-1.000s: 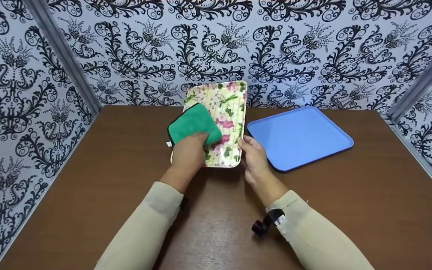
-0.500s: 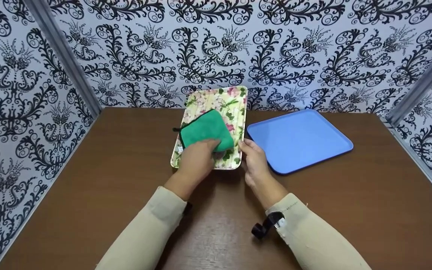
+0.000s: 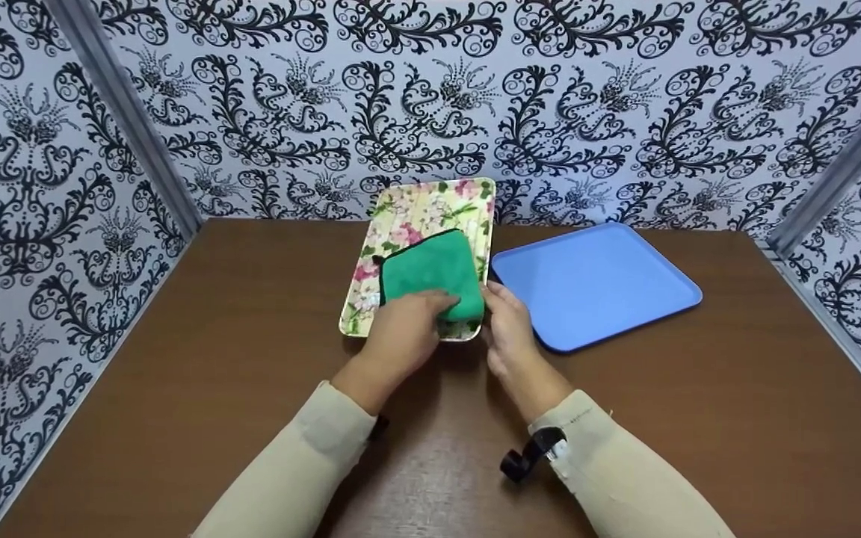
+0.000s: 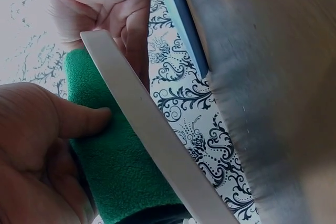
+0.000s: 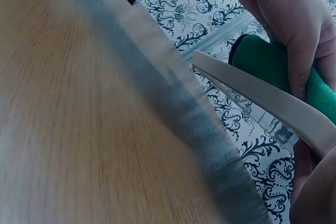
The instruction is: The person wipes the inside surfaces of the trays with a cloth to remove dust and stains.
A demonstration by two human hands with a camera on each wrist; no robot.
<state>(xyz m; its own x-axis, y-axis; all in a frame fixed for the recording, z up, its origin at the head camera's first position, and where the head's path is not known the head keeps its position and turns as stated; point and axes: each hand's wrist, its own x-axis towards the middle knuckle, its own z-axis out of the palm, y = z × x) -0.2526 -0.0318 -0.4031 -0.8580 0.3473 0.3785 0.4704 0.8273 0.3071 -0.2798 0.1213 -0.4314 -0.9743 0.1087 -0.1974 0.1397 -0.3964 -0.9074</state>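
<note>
My left hand grips a folded green cloth with dark edging and presses it to the face of a floral tray. The thumb lies across the cloth in the left wrist view, fingers bent beneath. With my right hand I hold the tray's right edge near its lower corner. That tray tilts up off the table, its far end raised. The pale tray rim runs edge-on in the right wrist view, the cloth beside it. My right fingers behind the tray are mostly hidden in the head view.
A plain blue tray lies on the brown wooden table, just right of my right hand. Black-and-white patterned walls enclose the table at the back and sides. A black wrist camera is strapped at my right sleeve.
My left hand has slid the green cloth rightward and toward me across the floral tray, to its right edge. The right hand keeps its hold, with the tray slightly lower in view.
</note>
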